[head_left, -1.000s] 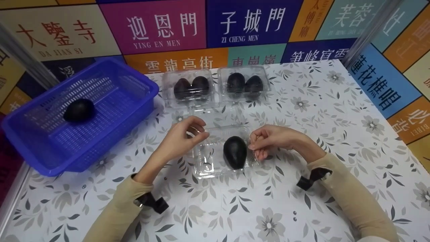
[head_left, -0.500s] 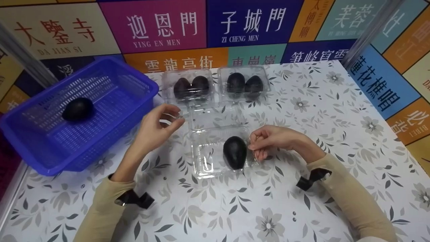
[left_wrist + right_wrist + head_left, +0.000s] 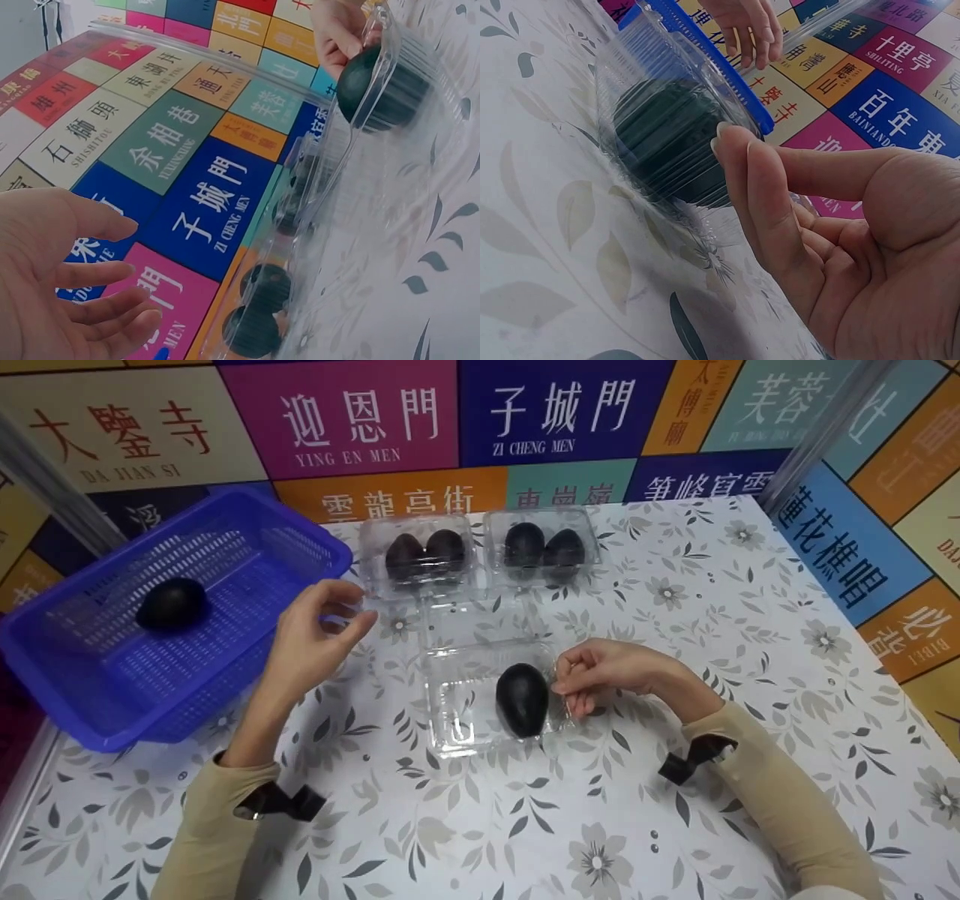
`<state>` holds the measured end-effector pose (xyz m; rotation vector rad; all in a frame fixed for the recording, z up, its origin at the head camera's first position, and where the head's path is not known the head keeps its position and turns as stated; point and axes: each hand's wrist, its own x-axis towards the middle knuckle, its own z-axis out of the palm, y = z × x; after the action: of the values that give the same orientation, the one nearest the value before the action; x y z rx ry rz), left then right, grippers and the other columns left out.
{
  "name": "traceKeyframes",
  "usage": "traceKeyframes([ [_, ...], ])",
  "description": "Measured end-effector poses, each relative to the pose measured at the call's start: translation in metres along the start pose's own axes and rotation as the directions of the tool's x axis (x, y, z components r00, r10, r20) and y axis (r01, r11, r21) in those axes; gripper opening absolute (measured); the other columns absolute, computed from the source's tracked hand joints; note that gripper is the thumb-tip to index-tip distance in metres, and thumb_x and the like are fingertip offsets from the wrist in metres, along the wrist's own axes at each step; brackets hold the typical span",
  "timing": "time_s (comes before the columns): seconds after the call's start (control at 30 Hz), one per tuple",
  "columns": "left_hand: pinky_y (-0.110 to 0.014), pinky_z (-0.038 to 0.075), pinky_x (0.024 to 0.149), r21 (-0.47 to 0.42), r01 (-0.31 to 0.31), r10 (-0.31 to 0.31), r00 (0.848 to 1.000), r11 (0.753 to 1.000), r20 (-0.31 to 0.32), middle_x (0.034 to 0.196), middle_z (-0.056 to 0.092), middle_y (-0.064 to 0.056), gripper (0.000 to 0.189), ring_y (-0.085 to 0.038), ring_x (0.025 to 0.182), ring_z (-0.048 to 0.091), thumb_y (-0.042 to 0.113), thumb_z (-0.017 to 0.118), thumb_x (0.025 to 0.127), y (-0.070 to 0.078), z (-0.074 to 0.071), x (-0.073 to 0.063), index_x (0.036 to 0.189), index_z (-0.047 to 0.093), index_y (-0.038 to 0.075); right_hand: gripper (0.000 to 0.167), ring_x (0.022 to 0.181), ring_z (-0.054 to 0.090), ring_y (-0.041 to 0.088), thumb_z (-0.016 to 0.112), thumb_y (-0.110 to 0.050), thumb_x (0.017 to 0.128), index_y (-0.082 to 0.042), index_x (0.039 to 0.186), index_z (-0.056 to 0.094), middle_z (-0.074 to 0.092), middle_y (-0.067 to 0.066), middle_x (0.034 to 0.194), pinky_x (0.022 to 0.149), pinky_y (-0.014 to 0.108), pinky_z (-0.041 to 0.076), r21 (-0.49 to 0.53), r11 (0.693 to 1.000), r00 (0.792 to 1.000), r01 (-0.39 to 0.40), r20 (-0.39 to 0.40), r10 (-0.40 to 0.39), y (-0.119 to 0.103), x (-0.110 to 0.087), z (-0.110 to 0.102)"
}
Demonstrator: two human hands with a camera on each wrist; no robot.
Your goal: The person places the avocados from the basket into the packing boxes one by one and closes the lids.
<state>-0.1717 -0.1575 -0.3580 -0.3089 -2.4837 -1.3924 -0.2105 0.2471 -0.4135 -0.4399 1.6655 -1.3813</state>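
A clear plastic clamshell box (image 3: pixel 457 712) lies with its lid (image 3: pixel 480 622) folded back on the flowered tablecloth. One dark avocado (image 3: pixel 523 700) sits in its right half. At the box's right edge, my right hand (image 3: pixel 611 667) pinches the rim between thumb and fingers; the right wrist view shows the fingertips (image 3: pixel 761 169) beside the box wall. My left hand (image 3: pixel 311 634) hovers near the right side of the blue basket (image 3: pixel 217 690), fingers loosely bent, holding nothing. Inside that basket rests another avocado (image 3: pixel 172 605).
Behind the lid stand two clamshell boxes side by side, the left box (image 3: pixel 375 577) and the right box (image 3: pixel 592 536), each with two avocados inside. Printed panels (image 3: pixel 547 420) with Chinese lettering wall the table at the back and right.
My left hand has moved left, away from the box and towards the blue basket. The right hand stays at the box's edge, and the avocados have not moved.
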Motion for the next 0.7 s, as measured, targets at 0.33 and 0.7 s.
traceKeyframes([
  [0.33,-0.019,0.049,0.077,0.018,0.024,-0.023,0.998,1.0,-0.057,0.117,0.064,-0.016,0.032,-0.028,0.1,0.065,0.012,0.076,0.091,-0.009,-0.025,-0.003,0.117,0.064,-0.003,0.01,0.062,0.07,0.015,0.067,-0.008,0.097,-0.002,0.091,0.061,0.072,0.007,0.073,0.059,0.025,0.058,-0.002,1.0,1.0,0.0,0.0,0.0,-0.001,0.0,0.001],
  [0.7,-0.023,0.05,0.08,0.044,0.078,-0.073,0.991,0.996,-0.111,0.115,0.064,-0.014,0.034,-0.02,0.099,0.063,0.017,0.074,0.092,-0.014,-0.042,-0.003,0.118,0.064,-0.003,0.012,0.062,0.07,0.015,0.067,-0.008,0.097,-0.003,0.089,0.061,0.071,0.007,0.071,0.059,0.025,0.058,-0.004,1.0,1.0,-0.002,0.0,0.002,0.0,0.0,0.001],
])
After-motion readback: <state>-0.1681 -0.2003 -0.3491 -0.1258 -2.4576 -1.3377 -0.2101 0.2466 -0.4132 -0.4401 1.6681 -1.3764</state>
